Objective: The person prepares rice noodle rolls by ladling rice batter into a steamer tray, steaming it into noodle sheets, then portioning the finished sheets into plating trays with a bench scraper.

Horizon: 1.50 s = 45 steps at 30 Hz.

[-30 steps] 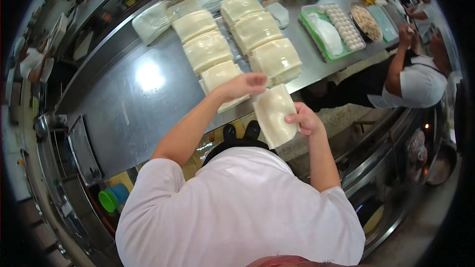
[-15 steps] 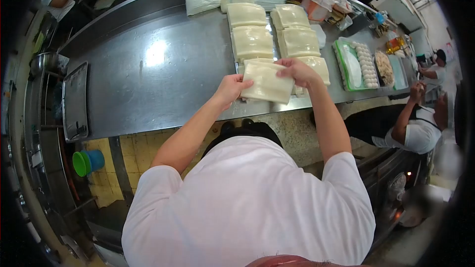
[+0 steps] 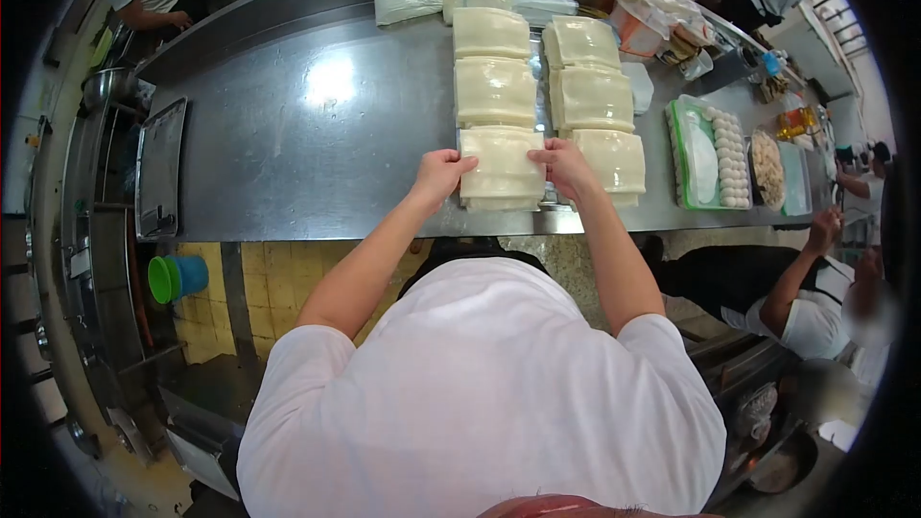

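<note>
A pale, glossy sheet of dough (image 3: 502, 165) lies on the near stack of the left row. My left hand (image 3: 443, 175) pinches its left edge between thumb and fingers. On the opposite side, my right hand (image 3: 564, 167) grips the right edge, by the upper corner. Beyond it in the same row are a middle dough stack (image 3: 494, 91) and a far dough stack (image 3: 490, 34). Beside my right hand runs a second row, with a near dough stack (image 3: 610, 163) and a middle one (image 3: 597, 98). Layered edges show under the top sheets.
A steel table (image 3: 317, 153) spans the front, with a metal tray (image 3: 161, 168) at its left end. To the right stand a green-rimmed tray (image 3: 689, 153), white dough balls (image 3: 731, 158) and a bowl of shredded food (image 3: 766, 168). A co-worker (image 3: 787, 297) is at the right.
The dough sheet, held tilted in the air before, now lies flat on the near left stack. Both hands have lowered with it, and the right hand has moved down its edge.
</note>
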Each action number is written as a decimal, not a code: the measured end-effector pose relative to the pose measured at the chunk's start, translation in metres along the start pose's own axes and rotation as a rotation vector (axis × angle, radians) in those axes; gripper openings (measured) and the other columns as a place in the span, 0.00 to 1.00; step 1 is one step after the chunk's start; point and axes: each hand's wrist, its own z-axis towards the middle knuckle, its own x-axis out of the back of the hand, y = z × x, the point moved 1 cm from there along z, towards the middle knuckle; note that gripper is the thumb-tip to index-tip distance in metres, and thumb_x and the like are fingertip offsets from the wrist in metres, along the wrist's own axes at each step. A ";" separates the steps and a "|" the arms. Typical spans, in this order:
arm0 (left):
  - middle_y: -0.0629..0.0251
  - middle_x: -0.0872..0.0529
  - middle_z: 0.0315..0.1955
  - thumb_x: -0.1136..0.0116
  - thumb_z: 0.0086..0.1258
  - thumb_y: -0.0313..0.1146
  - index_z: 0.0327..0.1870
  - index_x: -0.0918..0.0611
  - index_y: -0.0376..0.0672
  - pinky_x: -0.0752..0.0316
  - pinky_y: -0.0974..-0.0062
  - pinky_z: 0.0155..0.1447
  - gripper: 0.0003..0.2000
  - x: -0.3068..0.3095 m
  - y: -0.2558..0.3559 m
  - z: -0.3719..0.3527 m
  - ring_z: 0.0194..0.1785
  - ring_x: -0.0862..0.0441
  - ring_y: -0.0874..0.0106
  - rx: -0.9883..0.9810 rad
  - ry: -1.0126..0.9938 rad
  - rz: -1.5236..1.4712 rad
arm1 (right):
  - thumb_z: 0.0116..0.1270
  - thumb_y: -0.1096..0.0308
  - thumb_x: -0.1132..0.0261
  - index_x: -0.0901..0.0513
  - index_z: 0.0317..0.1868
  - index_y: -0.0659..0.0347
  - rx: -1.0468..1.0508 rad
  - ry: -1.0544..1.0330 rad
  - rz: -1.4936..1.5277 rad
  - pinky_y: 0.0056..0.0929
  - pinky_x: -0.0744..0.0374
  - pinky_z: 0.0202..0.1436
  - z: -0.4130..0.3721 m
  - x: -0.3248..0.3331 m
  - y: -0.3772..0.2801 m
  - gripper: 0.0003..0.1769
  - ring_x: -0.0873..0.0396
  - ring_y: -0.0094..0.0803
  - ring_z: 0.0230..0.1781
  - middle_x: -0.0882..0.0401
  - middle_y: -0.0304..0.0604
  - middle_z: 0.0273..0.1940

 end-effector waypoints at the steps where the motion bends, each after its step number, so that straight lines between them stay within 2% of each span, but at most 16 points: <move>1: 0.63 0.11 0.36 0.34 0.72 0.34 0.44 0.15 0.35 0.20 0.75 0.40 0.10 -0.005 0.004 -0.006 0.33 0.15 0.76 0.005 0.008 0.000 | 0.65 0.74 0.29 0.19 0.43 0.61 0.030 0.045 -0.003 0.27 0.18 0.37 -0.006 -0.005 -0.007 0.08 0.17 0.26 0.34 0.16 0.38 0.36; 3: 0.66 0.13 0.31 0.32 0.69 0.33 0.40 0.14 0.36 0.27 0.78 0.33 0.09 -0.012 0.011 -0.018 0.28 0.21 0.79 -0.037 0.070 -0.109 | 0.65 0.74 0.28 0.19 0.43 0.61 0.048 0.045 -0.019 0.26 0.19 0.36 -0.013 -0.004 -0.014 0.09 0.17 0.25 0.33 0.16 0.38 0.36; 7: 0.66 0.12 0.31 0.32 0.69 0.33 0.41 0.14 0.35 0.27 0.79 0.33 0.09 -0.013 -0.004 -0.011 0.29 0.22 0.80 -0.047 0.124 -0.092 | 0.61 0.75 0.26 0.19 0.42 0.65 0.079 0.060 -0.213 0.26 0.22 0.33 -0.003 0.007 -0.010 0.11 0.20 0.25 0.31 0.17 0.40 0.36; 9: 0.65 0.11 0.36 0.34 0.72 0.34 0.46 0.15 0.34 0.22 0.77 0.38 0.11 -0.014 -0.007 -0.010 0.34 0.16 0.77 -0.034 0.129 -0.081 | 0.60 0.74 0.26 0.19 0.44 0.67 0.075 0.056 -0.191 0.26 0.23 0.33 0.005 0.010 -0.003 0.13 0.20 0.25 0.31 0.17 0.40 0.36; 11: 0.65 0.11 0.36 0.34 0.71 0.33 0.46 0.15 0.35 0.22 0.77 0.38 0.11 -0.015 -0.006 -0.014 0.34 0.16 0.77 -0.038 0.158 -0.065 | 0.60 0.74 0.25 0.19 0.45 0.68 0.062 0.049 -0.173 0.26 0.23 0.33 0.009 0.012 0.004 0.15 0.21 0.25 0.31 0.17 0.41 0.37; 17: 0.65 0.12 0.37 0.32 0.70 0.34 0.51 0.16 0.35 0.24 0.79 0.37 0.14 -0.020 -0.017 -0.018 0.35 0.17 0.79 -0.123 0.340 0.065 | 0.57 0.69 0.25 0.20 0.53 0.73 0.160 0.122 -0.370 0.31 0.19 0.41 -0.002 0.011 0.000 0.25 0.17 0.33 0.38 0.15 0.47 0.39; 19: 0.65 0.12 0.37 0.32 0.70 0.34 0.52 0.17 0.34 0.24 0.79 0.37 0.15 -0.012 -0.018 -0.020 0.36 0.17 0.79 -0.155 0.412 0.114 | 0.57 0.65 0.26 0.21 0.57 0.72 0.295 0.216 -0.649 0.35 0.18 0.46 -0.002 0.011 -0.006 0.29 0.16 0.38 0.40 0.14 0.51 0.42; 21: 0.61 0.10 0.37 0.29 0.67 0.38 0.50 0.16 0.34 0.20 0.75 0.46 0.18 -0.002 -0.021 -0.030 0.39 0.14 0.73 -0.221 0.472 0.155 | 0.56 0.64 0.26 0.21 0.58 0.71 0.384 0.253 -0.714 0.36 0.18 0.48 -0.005 0.011 -0.005 0.30 0.16 0.40 0.41 0.15 0.52 0.45; 23: 0.61 0.10 0.37 0.30 0.67 0.38 0.50 0.15 0.35 0.20 0.75 0.46 0.17 0.011 -0.023 -0.047 0.39 0.14 0.74 -0.235 0.501 0.131 | 0.57 0.65 0.28 0.20 0.58 0.68 0.496 0.296 -0.790 0.38 0.19 0.53 -0.016 -0.001 -0.012 0.28 0.17 0.43 0.46 0.18 0.54 0.51; 25: 0.62 0.10 0.37 0.31 0.68 0.37 0.50 0.15 0.36 0.20 0.75 0.46 0.16 0.030 -0.030 -0.066 0.39 0.14 0.74 -0.252 0.531 0.112 | 0.58 0.66 0.28 0.20 0.57 0.68 0.618 0.279 -0.821 0.39 0.20 0.54 -0.024 -0.018 -0.018 0.27 0.18 0.42 0.47 0.18 0.54 0.51; 27: 0.67 0.13 0.38 0.36 0.72 0.33 0.52 0.17 0.35 0.22 0.78 0.41 0.13 0.049 -0.047 -0.086 0.38 0.17 0.78 -0.245 0.453 0.098 | 0.61 0.70 0.30 0.19 0.55 0.67 0.743 0.277 -0.845 0.39 0.21 0.55 -0.036 -0.042 -0.024 0.22 0.19 0.43 0.49 0.19 0.53 0.51; 31: 0.67 0.13 0.37 0.36 0.73 0.32 0.51 0.17 0.35 0.23 0.79 0.41 0.12 0.100 -0.094 -0.132 0.38 0.17 0.79 -0.236 0.492 0.057 | 0.61 0.72 0.31 0.19 0.53 0.66 0.823 0.210 -0.860 0.38 0.20 0.53 -0.054 -0.112 -0.019 0.19 0.19 0.42 0.48 0.19 0.51 0.49; 33: 0.68 0.13 0.37 0.37 0.73 0.31 0.50 0.17 0.35 0.23 0.79 0.41 0.11 0.130 -0.114 -0.160 0.37 0.17 0.79 -0.174 0.504 -0.059 | 0.61 0.73 0.31 0.18 0.52 0.66 0.810 0.102 -0.848 0.38 0.19 0.50 -0.053 -0.153 -0.001 0.17 0.18 0.42 0.45 0.19 0.51 0.48; 39: 0.68 0.13 0.36 0.38 0.74 0.30 0.49 0.17 0.36 0.23 0.79 0.38 0.09 0.228 -0.217 -0.248 0.35 0.18 0.79 -0.182 0.647 -0.261 | 0.62 0.72 0.31 0.17 0.51 0.66 0.738 -0.188 -0.874 0.38 0.17 0.47 -0.069 -0.309 0.068 0.17 0.17 0.41 0.44 0.18 0.51 0.47; 42: 0.67 0.13 0.35 0.37 0.73 0.31 0.49 0.16 0.36 0.22 0.79 0.39 0.09 0.264 -0.267 -0.294 0.35 0.17 0.79 -0.130 0.747 -0.326 | 0.62 0.70 0.31 0.17 0.51 0.67 0.734 -0.268 -0.983 0.37 0.17 0.49 -0.070 -0.378 0.072 0.18 0.16 0.40 0.46 0.16 0.53 0.48; 45: 0.67 0.13 0.34 0.37 0.73 0.30 0.48 0.16 0.35 0.22 0.79 0.41 0.10 0.289 -0.281 -0.329 0.35 0.17 0.78 -0.054 0.817 -0.390 | 0.61 0.69 0.30 0.16 0.52 0.69 0.772 -0.279 -1.017 0.37 0.17 0.49 -0.044 -0.421 0.067 0.19 0.15 0.41 0.44 0.14 0.55 0.47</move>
